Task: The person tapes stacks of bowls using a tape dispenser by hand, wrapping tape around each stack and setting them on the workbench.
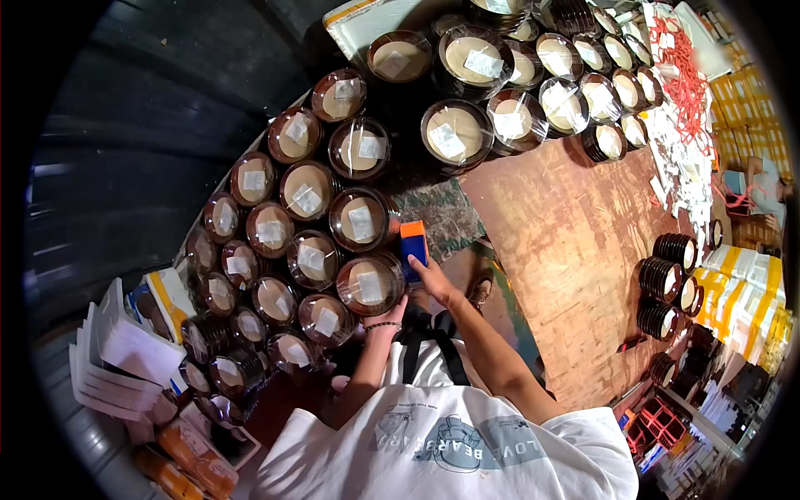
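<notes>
Just in front of the body stands a plastic-wrapped stack of round brown dishes [369,285] with a white label on top. My left hand [388,315] touches the near side of this stack, its fingers partly hidden at the rim. A blue and orange box-like object [414,246] is in my right hand [432,279], close to the stack's right side. The right fingers are closed round its lower end. Another wrapped stack [359,219] with a label sits just beyond.
Many more wrapped stacks [305,190] fill the left and top. A brown board [575,250] lies on the floor at right. White foam sheets [137,346] lean at lower left. Yellow-taped boxes [742,292] and red straps [679,75] are at far right.
</notes>
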Action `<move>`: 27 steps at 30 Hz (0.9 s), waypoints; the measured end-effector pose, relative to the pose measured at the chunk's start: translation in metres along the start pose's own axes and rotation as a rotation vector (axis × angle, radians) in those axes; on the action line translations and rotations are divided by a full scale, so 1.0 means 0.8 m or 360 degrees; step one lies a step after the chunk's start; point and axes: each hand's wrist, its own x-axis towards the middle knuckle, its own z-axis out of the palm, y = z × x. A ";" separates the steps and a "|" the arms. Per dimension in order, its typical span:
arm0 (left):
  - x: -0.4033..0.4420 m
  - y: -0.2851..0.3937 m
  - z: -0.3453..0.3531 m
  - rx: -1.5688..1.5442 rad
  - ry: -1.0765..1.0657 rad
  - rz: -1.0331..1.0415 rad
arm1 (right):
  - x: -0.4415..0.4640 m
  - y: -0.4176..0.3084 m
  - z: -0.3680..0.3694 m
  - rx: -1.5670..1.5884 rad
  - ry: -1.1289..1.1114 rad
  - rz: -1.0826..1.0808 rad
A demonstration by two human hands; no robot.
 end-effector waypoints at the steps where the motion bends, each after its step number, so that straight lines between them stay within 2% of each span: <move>1: 0.004 -0.005 0.002 -0.0036 0.0153 0.0095 | 0.000 -0.006 0.000 0.0094 -0.0021 0.0133; 2: 0.004 -0.013 0.011 -0.0071 0.0305 0.0189 | 0.002 -0.010 -0.002 0.0097 -0.0020 0.0129; 5: -0.010 -0.038 0.055 -0.0098 0.0381 0.0257 | 0.009 -0.021 -0.008 0.0108 -0.0028 0.0202; 8: 0.042 -0.008 -0.024 -0.0191 0.0198 0.0182 | 0.001 0.003 -0.015 0.0091 0.0040 0.0073; 9: 0.052 -0.005 -0.037 -0.0313 0.0136 0.0155 | -0.021 -0.008 -0.007 0.0203 0.0050 0.0063; 11: 0.049 -0.010 -0.041 -0.0345 0.0125 0.0086 | -0.018 0.044 -0.022 0.0128 0.0108 -0.0030; 12: 0.057 -0.015 -0.041 -0.0396 0.0108 0.0069 | -0.045 0.022 -0.023 0.0069 0.0192 -0.0005; 13: 0.050 -0.023 -0.029 -0.0376 0.0175 0.0105 | -0.079 -0.002 -0.018 0.0017 0.0269 0.0035; 15: 0.078 -0.006 -0.065 -0.0564 0.0335 0.0154 | -0.092 0.019 -0.050 0.0155 0.0299 -0.0030; 16: 0.075 -0.014 -0.051 -0.0544 0.0350 0.0132 | -0.107 0.017 -0.069 0.0094 0.0320 -0.0021; 18: 0.054 -0.037 -0.012 -0.1432 0.0417 -0.0234 | -0.151 0.002 -0.097 0.0023 0.0418 0.0003; 19: 0.061 -0.030 -0.019 -0.1212 0.0387 -0.0044 | -0.173 -0.012 -0.106 0.0019 0.0500 -0.0002; 21: 0.055 -0.033 -0.017 -0.1073 0.0356 0.0125 | -0.216 -0.029 -0.125 -0.0076 0.0724 -0.0003; 24: 0.081 -0.013 -0.054 -0.0865 0.0263 0.0160 | -0.248 0.031 -0.196 0.0071 0.0856 -0.0068; 25: 0.087 0.005 -0.068 -0.0855 0.0241 -0.0028 | -0.263 0.040 -0.212 0.0085 0.0889 -0.0069; 27: 0.078 0.001 -0.040 -0.0790 0.0350 -0.0074 | -0.284 0.062 -0.225 0.0321 0.1100 -0.0114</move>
